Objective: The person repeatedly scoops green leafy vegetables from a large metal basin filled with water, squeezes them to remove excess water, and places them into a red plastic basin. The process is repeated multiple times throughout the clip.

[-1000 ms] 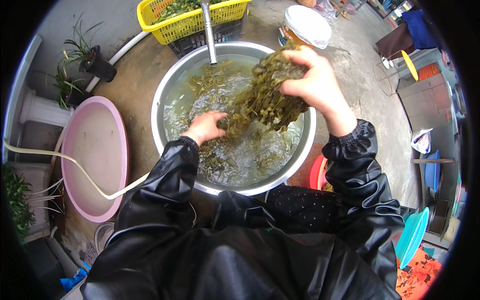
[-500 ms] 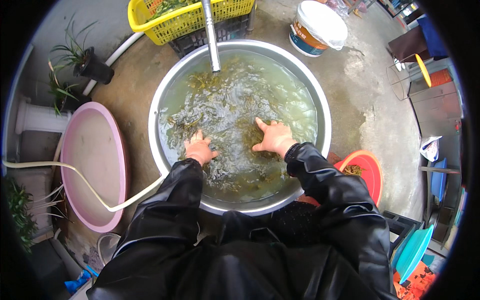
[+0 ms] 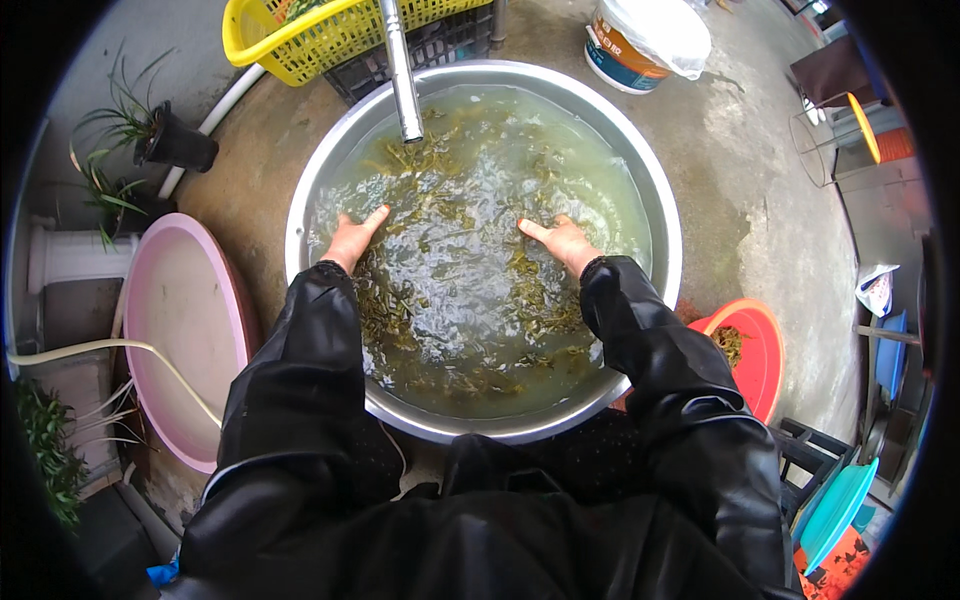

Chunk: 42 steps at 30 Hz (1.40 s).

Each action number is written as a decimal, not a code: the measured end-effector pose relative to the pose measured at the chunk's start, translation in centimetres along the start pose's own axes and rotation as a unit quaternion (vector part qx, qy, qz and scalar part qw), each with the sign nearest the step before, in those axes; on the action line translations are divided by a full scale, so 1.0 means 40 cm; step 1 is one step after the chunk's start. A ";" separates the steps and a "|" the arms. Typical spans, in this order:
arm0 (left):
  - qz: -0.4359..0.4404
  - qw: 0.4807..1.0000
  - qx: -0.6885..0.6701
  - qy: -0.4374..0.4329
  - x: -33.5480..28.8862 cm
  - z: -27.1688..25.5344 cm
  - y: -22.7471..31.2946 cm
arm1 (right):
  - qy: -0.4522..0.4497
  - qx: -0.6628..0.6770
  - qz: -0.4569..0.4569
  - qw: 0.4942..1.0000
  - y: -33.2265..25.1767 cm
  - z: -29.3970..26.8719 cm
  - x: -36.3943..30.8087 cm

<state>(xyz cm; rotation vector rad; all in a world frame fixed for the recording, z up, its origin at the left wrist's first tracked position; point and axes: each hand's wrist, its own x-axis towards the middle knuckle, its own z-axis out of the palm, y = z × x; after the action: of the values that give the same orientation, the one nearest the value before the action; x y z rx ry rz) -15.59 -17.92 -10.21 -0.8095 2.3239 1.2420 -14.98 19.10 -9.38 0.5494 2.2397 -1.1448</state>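
A wide metal basin [image 3: 668, 250] holds cloudy greenish water with many limp, yellow-green leafy vegetables [image 3: 440, 160] adrift in it. My left hand [image 3: 352, 240] dips into the water by the basin's left side, thumb stretched out and the other fingers mostly submerged. Across from it, toward the right side, my right hand [image 3: 563, 243] is likewise partly under water with its thumb pointing inward. Both hands look open, and no vegetables show in their grasp. Below the surface the fingertips are hidden. Wet black sleeves cover both forearms.
A metal pipe [image 3: 398, 75] reaches over the basin's far rim. Behind stand a yellow basket [image 3: 300, 50] on a dark crate and a lidded bucket [image 3: 630, 60]. A pink tub [image 3: 185, 300] leans at left with a hose [image 3: 130, 344]; a red basin [image 3: 765, 360] sits at right.
My hands have moved apart, the left one outward to the left and away from me. Both have turned, with thumbs now up and inward. The vegetables have spread in the water.
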 end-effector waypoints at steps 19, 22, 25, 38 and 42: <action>0.153 0.921 -0.290 -0.211 -0.409 0.037 0.245 | -0.106 0.233 -0.040 0.966 -0.258 -0.036 -0.343; 0.245 0.894 -0.305 -0.217 -0.502 -0.032 0.350 | -0.147 0.288 -0.164 0.932 -0.352 -0.150 -0.456; 0.345 0.851 -0.334 -0.214 -0.592 -0.098 0.453 | -0.108 0.307 -0.281 0.903 -0.427 -0.225 -0.563; 0.433 0.877 -0.142 -0.151 -0.639 -0.164 0.495 | 0.037 0.031 -0.483 0.874 -0.386 -0.297 -0.571; 0.375 0.918 0.117 -0.058 -0.498 -0.063 0.357 | 0.064 -0.212 -0.268 0.938 -0.245 -0.187 -0.444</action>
<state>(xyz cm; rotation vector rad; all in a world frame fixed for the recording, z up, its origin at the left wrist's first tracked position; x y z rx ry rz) -9.85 -7.59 11.40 0.2781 2.6972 1.1812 -9.36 18.04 11.48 -0.1832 2.7373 -0.8257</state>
